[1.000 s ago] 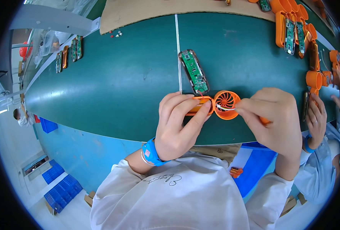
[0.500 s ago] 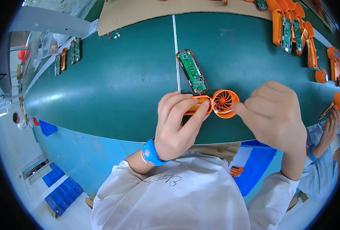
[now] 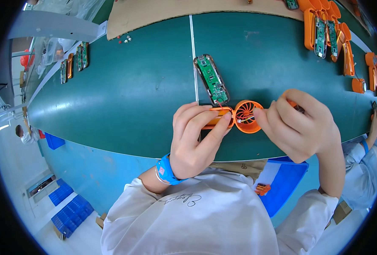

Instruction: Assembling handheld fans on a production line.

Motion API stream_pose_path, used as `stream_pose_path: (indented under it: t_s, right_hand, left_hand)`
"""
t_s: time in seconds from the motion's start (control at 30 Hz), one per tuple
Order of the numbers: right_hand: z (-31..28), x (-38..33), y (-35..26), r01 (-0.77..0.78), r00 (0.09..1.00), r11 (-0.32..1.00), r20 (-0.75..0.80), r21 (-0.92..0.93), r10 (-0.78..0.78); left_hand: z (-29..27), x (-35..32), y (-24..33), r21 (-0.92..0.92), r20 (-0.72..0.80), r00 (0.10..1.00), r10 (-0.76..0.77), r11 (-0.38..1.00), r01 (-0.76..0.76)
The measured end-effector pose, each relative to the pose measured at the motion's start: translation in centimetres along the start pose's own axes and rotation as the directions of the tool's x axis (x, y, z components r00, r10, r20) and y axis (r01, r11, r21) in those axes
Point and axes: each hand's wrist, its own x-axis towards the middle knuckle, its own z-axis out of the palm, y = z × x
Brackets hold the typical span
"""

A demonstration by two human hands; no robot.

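Note:
My left hand point(image 3: 197, 142) is closed around the handle half of an orange handheld-fan housing point(image 3: 211, 118), its thumb pressing the inside near the joint. The round fan head point(image 3: 248, 128), with a curved-spoke grille, points right and has thin wires inside. At its right rim, the fingertips of my right hand point(image 3: 301, 125) are pinched together close to the wires; what they grip is hidden. Something orange and dark shows among that hand's curled fingers, too covered to name. Just beyond the handle lies a green circuit board point(image 3: 213, 80) in a dark-edged casing, joined to the housing by a red wire.
Several orange fan housings with boards point(image 3: 320, 36) lie at the far right. More boards point(image 3: 82, 56) lie at the left, near small red and white bits point(image 3: 125, 39). Cardboard point(image 3: 154, 15) covers the far edge. A co-worker's arm point(image 3: 374, 127) reaches in at right.
My right hand has turned and shifted slightly right; an orange and dark thing now shows in its fingers. The wires in the fan head lie differently. The co-worker's hand has moved farther away.

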Motion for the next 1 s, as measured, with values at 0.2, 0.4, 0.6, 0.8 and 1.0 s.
stream_pose_path:
  t_s: [0.2,0.4,0.6,0.8,1.0]
  right_hand:
    - [0.5,0.3,-0.2,-0.067,0.997,0.997,-0.042,0.030,0.069]
    - [-0.1,1.4,0.0,-0.109,0.994,0.989,0.029,0.095,0.107]
    - [-1.2,2.6,-0.5,-0.253,0.958,0.951,0.185,0.176,0.220]
    - [-1.8,3.0,-0.6,-0.174,0.953,0.977,0.269,0.123,0.136]
    - [-1.2,2.0,-0.8,0.035,0.977,0.998,0.213,-0.053,-0.023]
  left_hand:
    - [-0.6,0.4,0.5,-0.027,0.043,0.998,-0.045,0.999,0.047]
    - [-0.8,0.6,0.5,-0.047,0.062,0.993,-0.097,0.994,0.100]
    - [-0.9,0.9,1.0,-0.122,0.060,0.986,-0.158,0.979,0.164]
    - [-1.1,1.1,0.7,-0.088,0.066,0.982,-0.178,0.979,0.183]
    - [-1.1,1.1,0.7,-0.084,0.078,0.987,-0.139,0.986,0.145]
